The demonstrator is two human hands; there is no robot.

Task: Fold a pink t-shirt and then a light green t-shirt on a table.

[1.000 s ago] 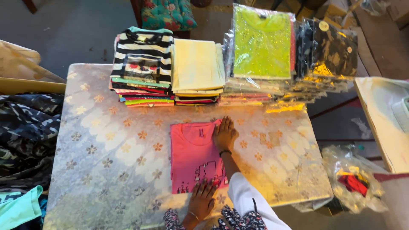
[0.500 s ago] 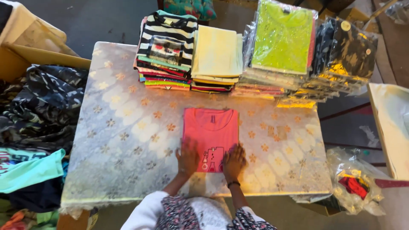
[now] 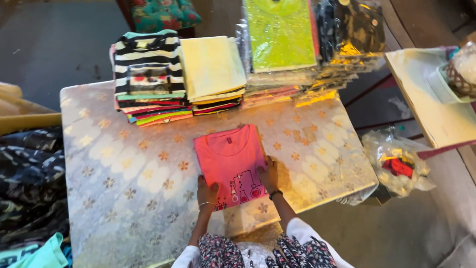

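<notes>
A folded pink T-shirt [image 3: 229, 155] with a dark drawing near its hem lies flat on the table's shiny floral cover [image 3: 124, 168]. My left hand [image 3: 207, 190], with a thin bangle at the wrist, grips the shirt's near left corner. My right hand [image 3: 268, 175], with a dark band at the wrist, holds the shirt's near right edge. Both forearms reach in from the bottom of the view over a flowered garment.
Along the far edge stand a striped shirt stack [image 3: 147, 74], a pale yellow stack [image 3: 211, 69] and bagged garments topped by a lime one [image 3: 280, 34]. Dark cloth [image 3: 27, 178] lies left. A plastic bag [image 3: 396, 164] sits on the floor right, beside a white table [image 3: 426, 99].
My right hand slid from the shirt's far part down to its near right edge. My left hand stays at the near left corner. The view has shifted closer.
</notes>
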